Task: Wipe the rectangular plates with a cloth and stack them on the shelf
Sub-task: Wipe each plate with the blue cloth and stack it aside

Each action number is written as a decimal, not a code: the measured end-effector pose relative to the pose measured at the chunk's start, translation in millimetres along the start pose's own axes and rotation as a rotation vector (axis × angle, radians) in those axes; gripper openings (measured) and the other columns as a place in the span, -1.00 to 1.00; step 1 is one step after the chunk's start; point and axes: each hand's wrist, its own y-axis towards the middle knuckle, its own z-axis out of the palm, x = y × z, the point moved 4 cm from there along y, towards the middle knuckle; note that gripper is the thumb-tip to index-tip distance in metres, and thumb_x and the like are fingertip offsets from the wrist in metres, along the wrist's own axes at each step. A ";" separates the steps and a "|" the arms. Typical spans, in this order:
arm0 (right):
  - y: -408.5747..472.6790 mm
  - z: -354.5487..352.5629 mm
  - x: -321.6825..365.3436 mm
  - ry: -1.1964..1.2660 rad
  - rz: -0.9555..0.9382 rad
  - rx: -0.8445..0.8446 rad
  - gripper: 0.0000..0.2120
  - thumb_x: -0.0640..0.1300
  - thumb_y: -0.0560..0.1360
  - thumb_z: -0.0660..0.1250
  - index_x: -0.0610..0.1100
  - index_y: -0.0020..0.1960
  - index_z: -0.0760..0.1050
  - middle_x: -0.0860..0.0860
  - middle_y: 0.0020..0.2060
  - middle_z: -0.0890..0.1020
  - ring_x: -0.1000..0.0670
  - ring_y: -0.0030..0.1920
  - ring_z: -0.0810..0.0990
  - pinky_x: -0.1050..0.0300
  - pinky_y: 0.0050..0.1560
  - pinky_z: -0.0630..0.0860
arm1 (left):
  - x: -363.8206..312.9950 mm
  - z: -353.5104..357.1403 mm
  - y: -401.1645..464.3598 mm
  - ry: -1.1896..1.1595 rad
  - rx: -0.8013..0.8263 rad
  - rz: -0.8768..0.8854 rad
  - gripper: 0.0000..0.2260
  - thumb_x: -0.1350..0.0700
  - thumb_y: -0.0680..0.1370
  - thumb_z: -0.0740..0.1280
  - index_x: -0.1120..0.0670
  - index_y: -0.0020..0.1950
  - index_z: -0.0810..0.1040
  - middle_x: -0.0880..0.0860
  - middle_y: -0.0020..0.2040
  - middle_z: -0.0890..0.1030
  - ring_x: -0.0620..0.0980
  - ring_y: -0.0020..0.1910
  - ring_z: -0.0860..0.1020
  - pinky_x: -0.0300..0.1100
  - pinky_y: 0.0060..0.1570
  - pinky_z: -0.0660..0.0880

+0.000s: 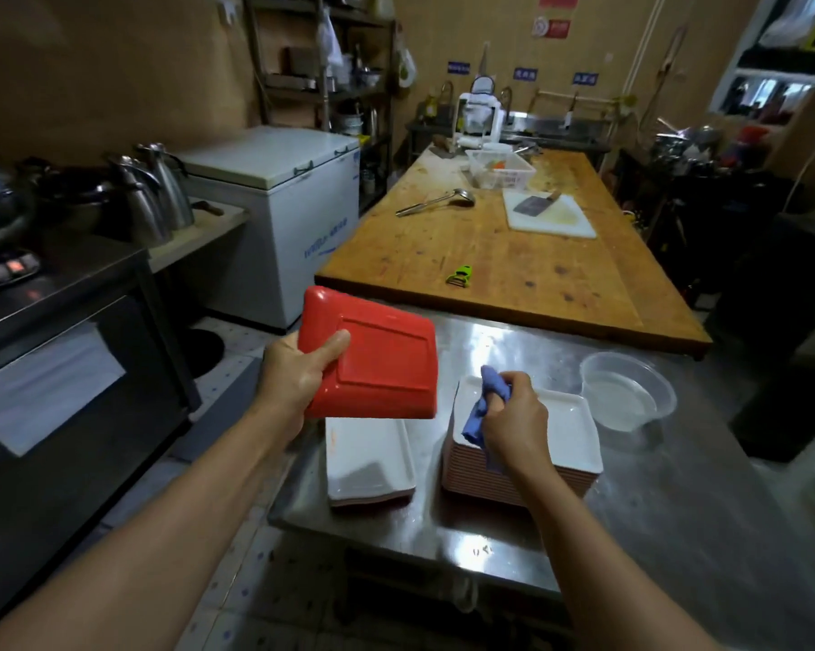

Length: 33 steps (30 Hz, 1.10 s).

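Judging by its gloss, the rigid red rectangular plate (377, 364) is likely light but slippery, best gripped at a short edge. It is held tilted above the steel desk (631, 491), underside up, by the left hand (297, 373), thumb curled over its rim. A crumpled blue cloth (483, 406) is clenched in the right hand (513, 415) over the tall stack of white plates (570, 444).

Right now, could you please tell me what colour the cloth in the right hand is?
Blue; the crumpled cloth shows best in the head view.

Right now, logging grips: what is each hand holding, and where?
Left hand grips the red plate by its left edge; right hand holds the bunched blue cloth.
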 end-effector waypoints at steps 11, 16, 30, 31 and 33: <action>-8.8 16.9 24.6 0.207 -0.020 0.101 -0.96 -0.26 0.60 0.14 -0.22 0.01 0.35 -0.16 -0.31 0.53 0.22 -0.56 0.47 0.45 -0.52 0.36 | 82.7 18.1 -22.4 1.340 0.426 0.842 -0.71 0.13 0.13 0.64 0.11 -0.38 0.53 0.03 -0.42 0.51 0.06 -0.49 0.52 -0.26 -0.61 0.33; -13.1 19.7 13.8 0.236 0.025 0.102 -0.89 -0.24 0.61 0.15 -0.11 -0.08 0.37 -0.11 -0.33 0.53 0.20 -0.53 0.49 0.41 -0.49 0.41 | 124.8 21.9 -28.4 1.471 0.512 0.880 -0.66 0.30 0.04 0.60 0.11 -0.43 0.47 0.05 -0.45 0.45 0.05 -0.51 0.47 -0.27 -0.68 0.20; -3.7 11.0 -24.2 0.043 0.063 -0.026 -0.90 -0.18 0.57 0.16 -0.02 0.04 0.39 -0.06 -0.18 0.62 -0.08 -0.24 0.64 -0.04 -0.27 0.60 | 190.4 33.0 -25.1 1.538 0.599 0.609 -0.63 0.27 -0.02 0.64 0.13 -0.44 0.47 0.07 -0.44 0.44 0.05 -0.49 0.44 -0.28 -0.67 0.26; -3.2 9.3 -25.1 0.040 0.065 -0.035 -0.90 -0.19 0.57 0.17 -0.03 0.05 0.39 -0.05 -0.19 0.61 -0.06 -0.26 0.63 0.01 -0.30 0.59 | 194.9 33.7 -24.4 1.537 0.613 0.577 -0.60 0.21 -0.07 0.66 0.14 -0.45 0.48 0.07 -0.44 0.44 0.05 -0.48 0.46 -0.29 -0.67 0.24; -2.6 4.9 -26.2 0.045 0.060 -0.046 -0.90 -0.20 0.58 0.17 -0.05 0.07 0.39 -0.01 -0.20 0.59 0.05 -0.29 0.60 0.16 -0.35 0.54 | 199.6 33.2 -23.8 1.531 0.627 0.527 -0.52 0.03 -0.16 0.68 0.15 -0.45 0.51 0.07 -0.43 0.47 0.06 -0.47 0.49 -0.31 -0.66 0.20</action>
